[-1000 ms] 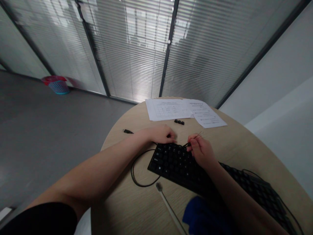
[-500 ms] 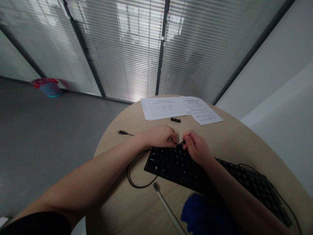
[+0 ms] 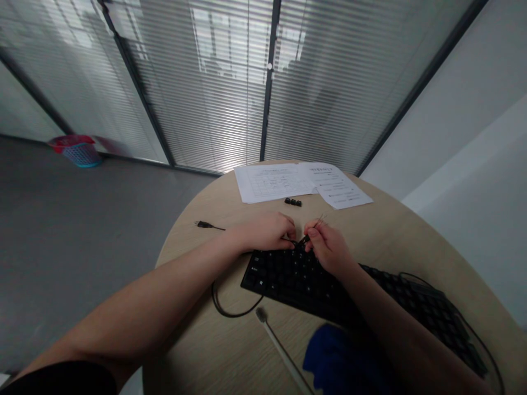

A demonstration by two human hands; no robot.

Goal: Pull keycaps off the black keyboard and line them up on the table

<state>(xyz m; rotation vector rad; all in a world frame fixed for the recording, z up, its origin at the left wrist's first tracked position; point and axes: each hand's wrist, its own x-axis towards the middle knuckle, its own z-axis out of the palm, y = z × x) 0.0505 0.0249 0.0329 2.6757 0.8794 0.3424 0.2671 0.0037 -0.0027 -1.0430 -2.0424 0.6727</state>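
Observation:
A black keyboard (image 3: 284, 274) lies at an angle on the round table. My left hand (image 3: 274, 230) is at its far edge, fingers curled and thumb on the top keys, gripping that edge. Close beside it, my right hand (image 3: 325, 244) pinches a small dark tool (image 3: 303, 240) with thin wires sticking out above the fingers, like a wire keycap puller. The tool's lower end points down at the upper row of keys; whether it touches a key I cannot tell. Three loose black keycaps (image 3: 293, 202) sit in a row beyond my hands.
Printed sheets (image 3: 274, 184) cover the table's far side. A USB plug (image 3: 205, 224) with cable lies left. Nearer are a grey-bristled brush (image 3: 280, 345) and a blue cloth (image 3: 329, 351). A second keyboard (image 3: 436, 312) is at right. A basket (image 3: 82, 153) stands on the floor.
The view has shifted slightly. Both hands stay at the keyboard's far edge in nearly the same pose, the tool still in my right hand.

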